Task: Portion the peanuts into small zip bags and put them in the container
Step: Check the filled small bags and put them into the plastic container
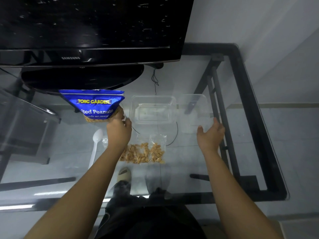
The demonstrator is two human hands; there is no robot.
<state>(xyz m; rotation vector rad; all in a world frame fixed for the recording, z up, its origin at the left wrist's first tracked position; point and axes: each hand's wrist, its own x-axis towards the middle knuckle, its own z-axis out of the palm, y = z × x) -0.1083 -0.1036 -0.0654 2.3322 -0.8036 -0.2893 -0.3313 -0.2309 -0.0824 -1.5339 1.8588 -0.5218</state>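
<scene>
Left hand (119, 130) gripping lower corner of blue peanut bag (94, 105), right hand (211, 135) spread, touching clear lid (196, 107), empty container (152, 109) between, filled zip bags (143, 152) near, white spoon (95, 145) left.

Glass table (198, 178), glossy black monitor (89, 31), clear plastic container (152, 109), shiny blue foil pouch (94, 104), white plastic spoon (95, 144)

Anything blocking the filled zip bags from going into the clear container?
Nothing visible. The filled zip bags lie on the glass table just in front of the clear container, which is open-topped, its lid off to the right.
</scene>
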